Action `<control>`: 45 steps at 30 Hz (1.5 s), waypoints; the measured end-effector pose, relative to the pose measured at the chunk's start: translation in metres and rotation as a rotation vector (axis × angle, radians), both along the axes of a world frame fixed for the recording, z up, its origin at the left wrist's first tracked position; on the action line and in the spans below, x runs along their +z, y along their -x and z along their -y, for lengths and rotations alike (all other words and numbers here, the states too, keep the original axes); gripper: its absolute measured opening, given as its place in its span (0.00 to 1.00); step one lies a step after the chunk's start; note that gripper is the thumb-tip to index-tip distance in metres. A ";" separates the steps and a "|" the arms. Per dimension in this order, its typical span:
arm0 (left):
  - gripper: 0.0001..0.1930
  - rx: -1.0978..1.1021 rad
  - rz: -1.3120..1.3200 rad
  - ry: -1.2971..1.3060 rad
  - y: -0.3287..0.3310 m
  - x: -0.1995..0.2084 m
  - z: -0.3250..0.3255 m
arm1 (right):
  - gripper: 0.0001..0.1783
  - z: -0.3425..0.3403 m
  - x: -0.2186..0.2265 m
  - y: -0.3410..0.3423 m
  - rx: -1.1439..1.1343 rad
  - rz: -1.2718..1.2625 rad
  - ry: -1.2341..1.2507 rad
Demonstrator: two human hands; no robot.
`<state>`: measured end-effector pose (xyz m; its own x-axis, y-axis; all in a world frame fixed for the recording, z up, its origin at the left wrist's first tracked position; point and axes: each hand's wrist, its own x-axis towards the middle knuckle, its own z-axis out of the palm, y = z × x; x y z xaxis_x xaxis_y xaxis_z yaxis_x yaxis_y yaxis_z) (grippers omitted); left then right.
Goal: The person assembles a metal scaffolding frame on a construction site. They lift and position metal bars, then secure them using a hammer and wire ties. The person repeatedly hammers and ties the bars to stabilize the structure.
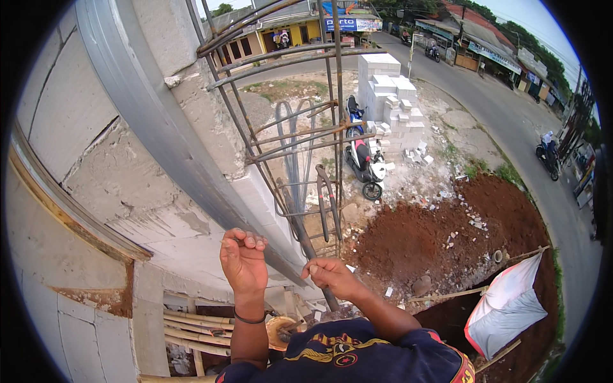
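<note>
My left hand (pixel 244 263) is raised, palm toward me, its fingers curled in beside a long grey metal channel (pixel 185 150) that runs along the block wall. Whatever those fingers hold, if anything, is too small to make out. My right hand (pixel 329 276) is closed in a pinch near the channel's lower end, in front of a dark pole (pixel 305 241); I cannot tell what is in the pinch. Ahead stands a column cage of rusty rebar (pixel 297 142). Long-handled pincers (pixel 328 204) hang on one of its bars, near a loop of grey wire (pixel 295 153).
Block wall (pixel 153 210) rises at my left. Bamboo poles (pixel 198 332) and a yellowish bucket (pixel 278 332) lie below. Down on the ground are a parked motorbike (pixel 364 156), stacked white blocks (pixel 391 96), reddish soil (pixel 408 239) and a pale tarp (pixel 504 309).
</note>
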<state>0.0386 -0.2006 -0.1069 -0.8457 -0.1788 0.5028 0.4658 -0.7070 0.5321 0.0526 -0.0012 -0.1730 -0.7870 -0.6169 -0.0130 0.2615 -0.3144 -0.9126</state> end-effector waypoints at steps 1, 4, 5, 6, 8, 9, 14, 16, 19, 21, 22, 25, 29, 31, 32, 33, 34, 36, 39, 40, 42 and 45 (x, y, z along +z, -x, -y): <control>0.16 0.013 0.039 -0.002 -0.001 0.002 0.000 | 0.13 -0.001 0.000 0.001 -0.007 -0.030 0.007; 0.14 0.035 0.081 0.058 -0.005 0.009 -0.004 | 0.13 -0.003 0.001 0.002 -0.069 -0.055 -0.015; 0.13 0.057 0.104 0.102 -0.008 0.011 -0.006 | 0.13 -0.003 0.001 0.002 -0.085 -0.064 -0.017; 0.12 0.087 0.129 0.149 -0.010 0.013 -0.009 | 0.13 -0.003 0.001 0.002 -0.101 -0.072 -0.019; 0.11 0.102 0.125 0.218 -0.014 0.015 -0.013 | 0.12 -0.001 0.002 0.000 -0.116 -0.080 -0.029; 0.11 0.133 0.146 0.244 -0.015 0.015 -0.014 | 0.12 -0.001 0.002 -0.001 -0.126 -0.074 -0.048; 0.13 0.167 0.067 0.264 -0.013 0.014 -0.012 | 0.12 0.000 0.004 -0.003 -0.104 -0.115 -0.009; 0.15 0.163 0.035 0.252 -0.012 0.015 -0.009 | 0.13 0.000 0.005 -0.002 -0.112 -0.119 -0.012; 0.18 0.158 0.023 0.274 -0.015 0.020 -0.012 | 0.13 0.000 0.002 0.001 -0.139 -0.103 -0.010; 0.21 0.182 0.036 0.331 -0.021 0.021 -0.019 | 0.13 0.000 0.000 0.003 -0.168 -0.078 0.011; 0.22 0.114 -0.008 0.308 -0.022 0.022 -0.021 | 0.14 0.000 -0.002 0.003 -0.154 -0.079 0.028; 0.24 0.075 -0.055 0.345 -0.024 0.020 -0.022 | 0.15 0.001 -0.005 0.003 -0.126 -0.058 0.033; 0.22 0.363 -0.004 0.513 -0.019 0.015 -0.013 | 0.14 0.002 -0.005 -0.001 -0.085 -0.055 0.000; 0.21 0.445 0.034 0.481 -0.017 0.014 -0.010 | 0.14 0.002 -0.004 -0.002 -0.071 -0.073 -0.007; 0.21 0.462 0.049 0.439 -0.016 0.014 -0.009 | 0.14 0.002 -0.002 -0.002 -0.063 -0.085 -0.006; 0.20 0.478 0.063 0.396 -0.014 0.014 -0.009 | 0.14 0.002 -0.001 -0.002 -0.061 -0.087 -0.010; 0.19 0.385 0.065 0.311 -0.013 0.016 -0.008 | 0.14 0.002 0.000 -0.002 -0.060 -0.102 -0.002; 0.18 0.212 0.081 0.145 -0.010 0.019 -0.007 | 0.14 0.001 0.002 0.000 -0.050 -0.109 0.011; 0.17 0.070 -0.008 0.177 -0.011 0.027 -0.003 | 0.15 -0.003 0.004 0.007 -0.127 -0.150 -0.069; 0.17 0.107 -0.037 0.266 -0.012 0.029 -0.003 | 0.15 -0.006 0.005 0.010 -0.099 -0.106 0.009; 0.17 0.164 -0.140 0.455 -0.016 0.032 -0.004 | 0.16 -0.010 0.008 0.014 -0.050 0.006 0.128; 0.15 0.487 -0.326 0.988 -0.022 0.038 -0.004 | 0.13 -0.013 0.013 0.015 0.096 0.340 0.530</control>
<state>0.0604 -0.1963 -0.0691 -0.5987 0.1434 0.7880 0.7929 0.2452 0.5578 0.0372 0.0118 -0.1597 -0.7337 -0.6754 0.0741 0.5584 -0.6615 -0.5006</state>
